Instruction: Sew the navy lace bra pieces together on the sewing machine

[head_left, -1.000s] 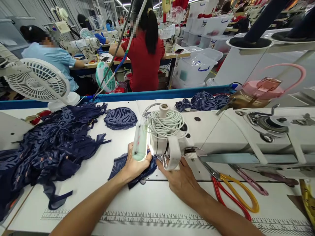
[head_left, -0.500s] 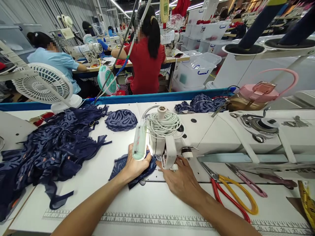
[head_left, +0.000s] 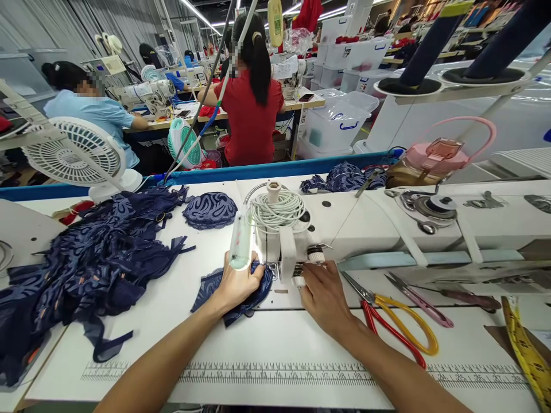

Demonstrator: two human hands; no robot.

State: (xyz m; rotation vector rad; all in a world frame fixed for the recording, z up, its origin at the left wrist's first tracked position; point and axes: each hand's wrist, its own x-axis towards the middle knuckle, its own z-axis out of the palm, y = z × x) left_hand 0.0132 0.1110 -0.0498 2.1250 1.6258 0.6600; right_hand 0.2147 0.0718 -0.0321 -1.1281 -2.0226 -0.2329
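My left hand (head_left: 239,287) is closed on a navy lace bra (head_left: 257,297), pressing it to the white machine bed left of the needle area. Part of the bra lies under my fingers. At the sewing machine head (head_left: 287,252), the fabric's right edge is close to the presser foot (head_left: 272,272). My right hand (head_left: 325,295) rests on the bed just right of the head, apart from the bra. Its fingers reach forward below a ribbed knob (head_left: 315,254), with no fabric visible in them; the tips are partly hidden. A pale green lamp (head_left: 240,244) hangs over my left fingers.
Navy bras (head_left: 103,252) are heaped at left, and a lace cup (head_left: 210,210) lies behind my left hand. Scissors (head_left: 379,304), pink-handled snips (head_left: 424,303) and a tape measure (head_left: 523,350) sit at right. A white fan (head_left: 81,152) stands at the back left; two people sit ahead.
My right hand has moved right, away from the fabric and needle area. My left hand stays on the bra. The view has shifted slightly.
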